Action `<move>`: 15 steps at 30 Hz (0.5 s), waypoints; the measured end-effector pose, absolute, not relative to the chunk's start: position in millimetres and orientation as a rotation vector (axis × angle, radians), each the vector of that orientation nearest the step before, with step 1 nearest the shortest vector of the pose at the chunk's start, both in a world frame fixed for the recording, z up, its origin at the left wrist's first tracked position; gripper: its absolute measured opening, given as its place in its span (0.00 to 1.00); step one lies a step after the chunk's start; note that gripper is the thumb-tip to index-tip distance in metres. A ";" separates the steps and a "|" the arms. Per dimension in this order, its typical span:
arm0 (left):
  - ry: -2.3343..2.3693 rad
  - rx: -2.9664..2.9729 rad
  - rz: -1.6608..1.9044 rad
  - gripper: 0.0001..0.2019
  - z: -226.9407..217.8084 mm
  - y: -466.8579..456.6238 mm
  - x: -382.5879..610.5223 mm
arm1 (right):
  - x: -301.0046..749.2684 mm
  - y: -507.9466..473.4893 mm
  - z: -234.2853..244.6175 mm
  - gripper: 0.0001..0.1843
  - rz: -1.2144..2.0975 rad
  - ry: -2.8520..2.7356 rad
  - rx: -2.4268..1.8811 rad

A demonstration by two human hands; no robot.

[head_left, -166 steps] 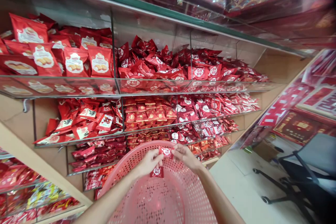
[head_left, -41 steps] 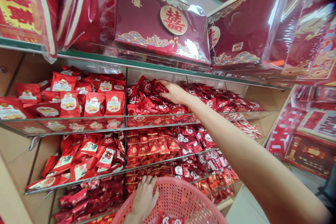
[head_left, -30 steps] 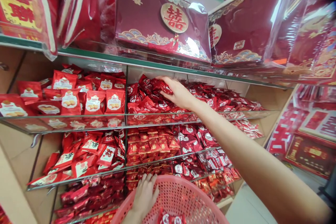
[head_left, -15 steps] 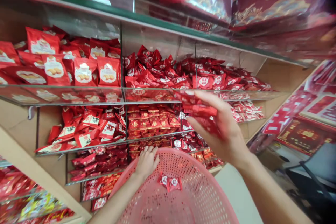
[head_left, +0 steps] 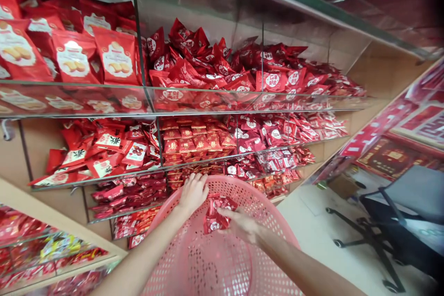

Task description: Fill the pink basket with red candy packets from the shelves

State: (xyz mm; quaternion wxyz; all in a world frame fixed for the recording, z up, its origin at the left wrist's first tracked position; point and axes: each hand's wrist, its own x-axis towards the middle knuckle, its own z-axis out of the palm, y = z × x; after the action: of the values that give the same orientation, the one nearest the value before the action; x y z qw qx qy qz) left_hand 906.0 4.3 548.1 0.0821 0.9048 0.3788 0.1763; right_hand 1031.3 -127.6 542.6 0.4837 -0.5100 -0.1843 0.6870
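My left hand (head_left: pixel 193 194) has its fingers hooked over the far rim of a pink perforated plastic basket (head_left: pixel 277 212). Inside the basket, my right hand (head_left: pixel 244 225) is closed on several small red snack packets (head_left: pixel 215 222) with white print, the thumb lying across them. Its other fingers are mostly hidden behind the packets. More red packets (head_left: pixel 229 203) show just beyond the thumb; whether these lie in the basket or in the hand I cannot tell.
Glass shelves hold red cookie packets (head_left: pixel 116 58), white-printed red packets (head_left: pixel 187 78), gold-printed red packets (head_left: pixel 201 142) and red-and-white packets (head_left: pixel 104 148). A glass shelf edge (head_left: pixel 294 104) juts out above the basket. On the right stands a wheeled office chair (head_left: pixel 378 236).
My right hand has come down from the upper shelf into the basket with red packets in it. My left hand stays on the rim. The view has tilted downward and moved closer.
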 end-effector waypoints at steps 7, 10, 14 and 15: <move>1.153 2.709 0.512 0.19 549.1 2.2 910.4 | 1021.2 -110.2 509.1 0.27 1.707 -0.428 -1.355; 1.146 2.710 0.500 0.19 550.9 1.9 912.0 | 1016.4 -108.3 504.5 0.29 1.638 -0.522 -1.334; 1.132 2.700 0.488 0.20 551.8 2.0 913.0 | 1031.2 -112.4 527.5 0.31 1.480 -0.793 -1.361; 1.133 2.700 0.480 0.20 552.0 1.8 913.1 | 1038.8 -112.7 535.0 0.31 1.432 -0.896 -1.404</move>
State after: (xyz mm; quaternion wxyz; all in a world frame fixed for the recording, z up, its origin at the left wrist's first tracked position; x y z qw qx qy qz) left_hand 913.1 1.8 552.0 0.0870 0.9065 0.3804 0.1613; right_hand 1038.8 -112.7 535.0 0.4552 -0.5693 -0.3631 0.5804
